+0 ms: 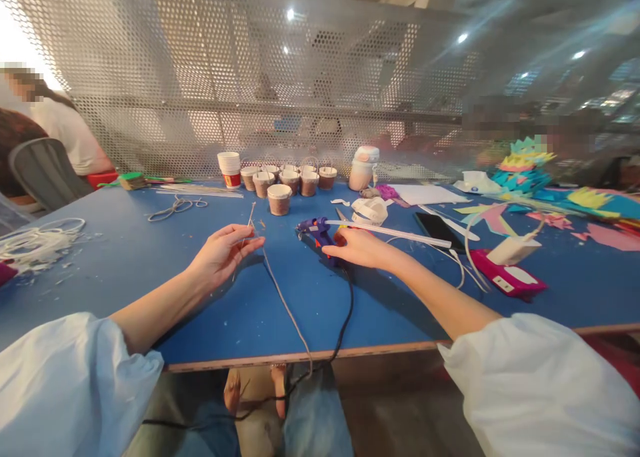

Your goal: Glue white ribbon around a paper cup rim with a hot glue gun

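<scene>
Between its fingertips my left hand (225, 254) pinches a thin grey cord (283, 294), whose length hangs down over the table's front edge. A short thin stick or cord end rises above those fingers. My right hand (357, 246) is wrapped round a blue glue gun (315, 229) lying low over the table, its nozzle pointing left toward my left hand. From the gun's back a long clear glue stick (395, 233) reaches to the right. Just beyond the hands stands a small brown-wrapped cup (279, 200) with a white rim.
Several similar cups (309, 181) line the back, beside stacked paper cups (229, 168) and a bottle (363, 168). A phone (440, 232) and pink power strip (510, 272) lie right. White cord (43, 240) is piled left. The gun's black cable (347, 310) crosses the front edge.
</scene>
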Action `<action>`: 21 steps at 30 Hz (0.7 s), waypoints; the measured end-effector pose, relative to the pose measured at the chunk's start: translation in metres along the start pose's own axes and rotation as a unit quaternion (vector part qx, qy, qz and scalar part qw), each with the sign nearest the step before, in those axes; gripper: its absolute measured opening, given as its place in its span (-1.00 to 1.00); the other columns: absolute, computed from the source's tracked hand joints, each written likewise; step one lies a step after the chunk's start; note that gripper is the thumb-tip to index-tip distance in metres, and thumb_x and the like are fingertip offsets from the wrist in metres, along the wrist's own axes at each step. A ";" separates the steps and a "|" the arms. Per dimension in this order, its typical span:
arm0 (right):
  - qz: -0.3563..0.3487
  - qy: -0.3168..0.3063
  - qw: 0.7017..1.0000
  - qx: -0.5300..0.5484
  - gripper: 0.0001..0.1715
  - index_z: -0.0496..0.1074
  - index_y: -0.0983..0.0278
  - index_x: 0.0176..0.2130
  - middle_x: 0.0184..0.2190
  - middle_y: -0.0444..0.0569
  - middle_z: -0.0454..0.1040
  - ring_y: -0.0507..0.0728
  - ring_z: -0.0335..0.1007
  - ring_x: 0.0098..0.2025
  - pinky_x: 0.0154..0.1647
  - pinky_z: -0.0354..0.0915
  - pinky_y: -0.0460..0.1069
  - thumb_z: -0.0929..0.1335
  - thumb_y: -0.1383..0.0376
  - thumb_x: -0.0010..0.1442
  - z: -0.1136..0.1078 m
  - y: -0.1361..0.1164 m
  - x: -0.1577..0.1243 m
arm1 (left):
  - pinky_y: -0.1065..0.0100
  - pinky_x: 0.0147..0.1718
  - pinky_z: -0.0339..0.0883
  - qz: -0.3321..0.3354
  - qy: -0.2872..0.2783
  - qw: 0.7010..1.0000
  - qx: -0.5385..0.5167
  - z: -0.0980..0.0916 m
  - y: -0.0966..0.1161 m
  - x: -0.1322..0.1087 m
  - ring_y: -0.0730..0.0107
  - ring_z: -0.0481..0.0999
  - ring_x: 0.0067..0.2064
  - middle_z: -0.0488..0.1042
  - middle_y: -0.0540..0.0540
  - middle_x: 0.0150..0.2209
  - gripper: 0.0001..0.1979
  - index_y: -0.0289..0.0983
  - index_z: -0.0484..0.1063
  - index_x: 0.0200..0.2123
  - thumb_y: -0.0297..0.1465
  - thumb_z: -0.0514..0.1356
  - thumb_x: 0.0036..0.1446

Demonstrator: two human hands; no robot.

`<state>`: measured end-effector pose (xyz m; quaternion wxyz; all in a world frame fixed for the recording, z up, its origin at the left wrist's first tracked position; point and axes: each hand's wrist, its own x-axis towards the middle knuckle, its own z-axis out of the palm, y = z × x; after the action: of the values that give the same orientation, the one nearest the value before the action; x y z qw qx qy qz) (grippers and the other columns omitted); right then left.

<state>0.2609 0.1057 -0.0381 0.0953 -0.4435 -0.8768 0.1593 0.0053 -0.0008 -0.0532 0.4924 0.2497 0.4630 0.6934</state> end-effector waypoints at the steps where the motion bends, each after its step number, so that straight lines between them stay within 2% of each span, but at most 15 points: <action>1: 0.000 -0.004 1.000 0.010 -0.65 0.41 0.26 -0.46 -0.51 -0.04 0.48 0.12 0.38 -0.44 -0.41 0.17 -0.06 0.37 0.04 0.12 0.002 -0.003 0.005 | 0.40 -0.26 0.57 -0.005 0.002 1.000 0.005 0.001 0.000 -0.002 0.37 0.62 -0.36 0.50 -0.09 -0.46 -0.85 -0.41 0.43 -0.53 -0.65 0.20 0.06; 5: -0.010 0.008 0.998 0.059 -0.81 0.46 0.24 -0.36 -0.50 -0.11 0.50 0.10 0.39 -0.44 -0.42 0.18 -0.09 0.38 0.16 0.10 0.014 -0.013 0.020 | 0.40 -0.27 0.57 -0.026 -0.005 0.999 0.023 0.007 -0.002 -0.008 0.36 0.62 -0.36 0.48 -0.09 -0.46 -0.82 -0.41 0.43 -0.54 -0.65 0.18 0.08; 10: 0.016 0.061 0.993 0.099 -0.86 0.42 0.27 -0.40 -0.61 -0.11 0.42 0.09 0.33 -0.53 -0.53 0.13 -0.08 0.33 0.24 0.10 0.030 -0.018 0.026 | 0.40 -0.27 0.56 -0.043 -0.026 0.999 0.013 0.011 -0.003 -0.011 0.37 0.61 -0.38 0.47 -0.08 -0.45 -0.81 -0.41 0.42 -0.55 -0.65 0.17 0.10; 13: 0.015 0.080 0.988 0.128 -0.83 0.42 0.28 -0.30 -0.46 -0.05 0.51 0.09 0.40 -0.46 -0.49 0.21 -0.09 0.29 0.26 0.11 0.034 -0.020 0.021 | 0.41 -0.29 0.55 -0.055 -0.026 0.998 0.008 0.013 -0.005 -0.010 0.36 0.62 -0.39 0.47 -0.07 -0.45 -0.81 -0.40 0.41 -0.53 -0.65 0.17 0.10; 16: -0.009 0.068 0.965 0.252 -0.79 0.41 0.29 -0.26 -0.34 -0.02 0.54 0.07 0.45 -0.44 -0.44 0.30 -0.08 0.27 0.26 0.11 0.030 -0.025 0.009 | 0.42 -0.32 0.54 -0.083 -0.039 0.996 0.010 0.014 -0.012 -0.008 0.37 0.61 -0.42 0.47 -0.08 -0.48 -0.83 -0.39 0.40 -0.52 -0.63 0.18 0.10; 18: -0.037 0.055 0.942 0.328 -0.83 0.41 0.29 -0.32 -0.45 -0.06 0.51 0.07 0.43 -0.46 -0.38 0.32 -0.06 0.28 0.26 0.10 0.025 -0.030 -0.001 | 0.40 -0.31 0.54 -0.100 -0.052 0.994 0.012 0.014 -0.017 -0.006 0.36 0.61 -0.42 0.48 -0.09 -0.48 -0.85 -0.39 0.40 -0.51 -0.62 0.20 0.10; 21: -0.064 0.047 0.936 0.343 -0.78 0.41 0.29 -0.41 -0.65 -0.15 0.36 0.05 0.33 -0.53 -0.41 0.26 -0.05 0.28 0.21 0.17 0.018 -0.037 -0.015 | 0.36 -0.27 0.55 -0.108 -0.059 0.992 0.010 0.012 -0.022 -0.003 0.34 0.61 -0.41 0.49 -0.10 -0.46 -0.86 -0.39 0.41 -0.50 -0.60 0.23 0.09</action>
<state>0.2365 0.0700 -0.0415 0.2925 -0.3341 -0.7901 0.4226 0.0260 0.0026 -0.0672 0.5881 0.2439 0.4645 0.6156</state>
